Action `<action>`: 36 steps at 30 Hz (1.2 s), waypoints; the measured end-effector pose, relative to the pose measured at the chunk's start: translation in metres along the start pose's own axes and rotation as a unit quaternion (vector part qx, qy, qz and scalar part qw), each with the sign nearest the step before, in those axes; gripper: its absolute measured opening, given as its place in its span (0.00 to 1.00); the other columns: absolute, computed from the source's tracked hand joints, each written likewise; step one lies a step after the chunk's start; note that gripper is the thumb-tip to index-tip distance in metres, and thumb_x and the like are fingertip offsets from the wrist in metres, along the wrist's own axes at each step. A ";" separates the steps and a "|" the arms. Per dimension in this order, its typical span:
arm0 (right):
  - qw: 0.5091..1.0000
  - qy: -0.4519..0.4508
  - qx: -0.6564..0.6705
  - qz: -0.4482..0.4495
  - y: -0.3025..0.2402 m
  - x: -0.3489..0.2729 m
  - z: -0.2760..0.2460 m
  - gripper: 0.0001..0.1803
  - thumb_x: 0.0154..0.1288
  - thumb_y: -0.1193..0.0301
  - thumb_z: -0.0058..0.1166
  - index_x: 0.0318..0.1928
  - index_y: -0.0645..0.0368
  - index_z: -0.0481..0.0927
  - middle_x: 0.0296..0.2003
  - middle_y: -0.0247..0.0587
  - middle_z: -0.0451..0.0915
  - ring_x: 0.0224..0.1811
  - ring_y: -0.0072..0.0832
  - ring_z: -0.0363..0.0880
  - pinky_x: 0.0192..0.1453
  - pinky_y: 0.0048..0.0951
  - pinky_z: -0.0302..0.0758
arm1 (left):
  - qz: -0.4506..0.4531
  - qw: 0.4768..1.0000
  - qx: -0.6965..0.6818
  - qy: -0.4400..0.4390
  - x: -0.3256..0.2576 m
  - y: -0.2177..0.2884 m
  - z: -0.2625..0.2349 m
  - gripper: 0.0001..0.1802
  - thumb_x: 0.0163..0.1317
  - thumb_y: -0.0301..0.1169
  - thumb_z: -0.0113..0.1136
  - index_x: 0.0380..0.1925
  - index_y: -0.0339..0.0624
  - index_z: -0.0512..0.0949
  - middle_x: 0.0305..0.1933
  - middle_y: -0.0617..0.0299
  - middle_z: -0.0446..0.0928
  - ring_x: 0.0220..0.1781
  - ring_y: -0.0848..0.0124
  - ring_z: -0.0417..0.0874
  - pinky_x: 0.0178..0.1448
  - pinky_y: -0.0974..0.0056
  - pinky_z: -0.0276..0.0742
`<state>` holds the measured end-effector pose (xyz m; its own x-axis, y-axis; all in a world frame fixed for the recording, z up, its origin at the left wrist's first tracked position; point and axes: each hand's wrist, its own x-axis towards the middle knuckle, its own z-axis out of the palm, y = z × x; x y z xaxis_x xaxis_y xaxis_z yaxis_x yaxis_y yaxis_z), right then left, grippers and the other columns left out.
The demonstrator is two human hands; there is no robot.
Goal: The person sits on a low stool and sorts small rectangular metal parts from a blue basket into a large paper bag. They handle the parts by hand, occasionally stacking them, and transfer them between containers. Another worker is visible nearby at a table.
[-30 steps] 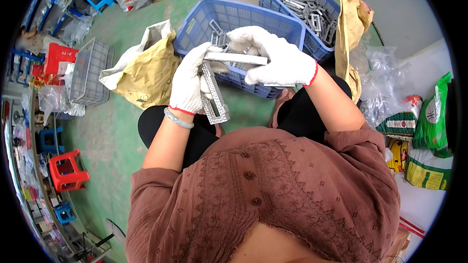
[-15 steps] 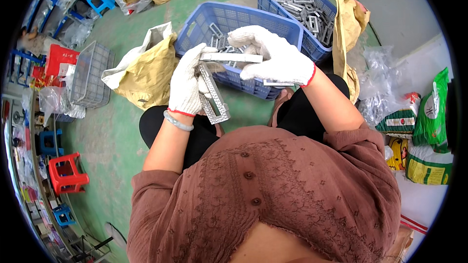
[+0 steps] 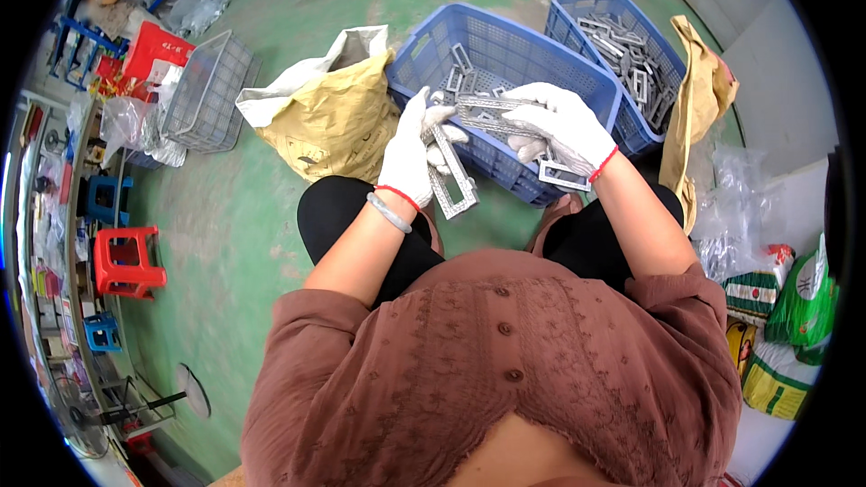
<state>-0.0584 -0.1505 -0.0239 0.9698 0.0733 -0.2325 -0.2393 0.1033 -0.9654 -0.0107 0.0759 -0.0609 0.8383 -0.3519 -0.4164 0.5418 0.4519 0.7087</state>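
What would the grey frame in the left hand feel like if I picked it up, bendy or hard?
The grey frame would probably feel stiff: its long sides look straight, though the left hand grips only its upper part. Its open middle may make it fairly light for its size. Its straight sides and corners suggest it wouldn't roll.

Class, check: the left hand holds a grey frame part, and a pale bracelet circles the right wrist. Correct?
Not quite: the head view shows the pale bracelet circling the left wrist, not the right. The left hand does hold a grey frame part.
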 end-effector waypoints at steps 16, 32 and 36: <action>0.845 -0.117 -0.432 -0.293 -0.067 0.213 0.143 0.29 0.63 0.56 0.57 0.63 0.53 0.78 0.57 0.42 0.82 0.56 0.36 0.81 0.62 0.31 0.75 | -0.009 0.989 -0.142 0.032 0.032 -0.006 -0.035 0.22 0.73 0.43 0.57 0.53 0.34 0.73 0.32 0.50 0.79 0.18 0.79 0.65 0.22 0.74 0.63; 0.935 -0.196 -0.295 -0.027 -0.016 -0.017 0.041 0.35 0.66 0.47 0.60 0.65 0.56 0.74 0.48 0.44 0.83 0.47 0.33 0.82 0.50 0.34 0.79 | 0.165 0.984 -0.045 -0.047 0.011 0.013 0.022 0.36 0.74 0.63 0.42 0.55 0.40 0.74 0.31 0.54 0.80 0.21 0.71 0.74 0.26 0.66 0.74; 0.912 -0.092 -0.391 -0.077 -0.010 -0.036 0.042 0.33 0.69 0.49 0.52 0.67 0.54 0.71 0.55 0.54 0.81 0.53 0.53 0.81 0.55 0.48 0.77 | 0.116 0.983 -0.102 -0.099 0.013 0.010 0.043 0.35 0.73 0.63 0.43 0.54 0.40 0.76 0.32 0.53 0.80 0.25 0.62 0.77 0.31 0.58 0.78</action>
<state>-0.0923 -0.1127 -0.0007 0.9474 0.2909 -0.1334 0.0756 -0.6085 -0.7899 0.0034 0.0409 -0.0347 0.9232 -0.3636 -0.1245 0.3558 0.6861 0.6346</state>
